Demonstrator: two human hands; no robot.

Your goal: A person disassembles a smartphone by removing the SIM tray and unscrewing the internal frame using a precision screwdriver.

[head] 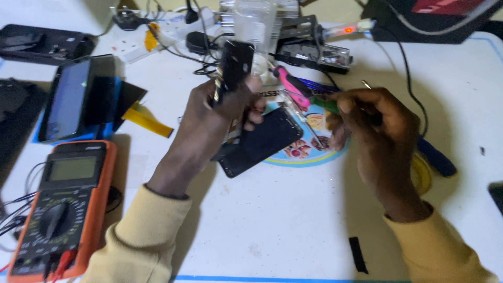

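Black phone (pixel 258 142), one; two hands (pixel 220 112), one screwdriver (pixel 314 102)

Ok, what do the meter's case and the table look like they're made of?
Meter: orange case, matte and thick-edged, probably a rubbery or plastic boot around a dark plastic body. Table: white, smooth, slightly scuffed, likely laminate or painted board; hard to say which.

Two hands, left (pixel 220 112) and right (pixel 374 123). Two black phones: one (pixel 233 68) in the left fingers, one (pixel 259 141) beneath them. Two screwdrivers (pixel 293 89) between the fingertips. One orange multimeter (pixel 60 209).
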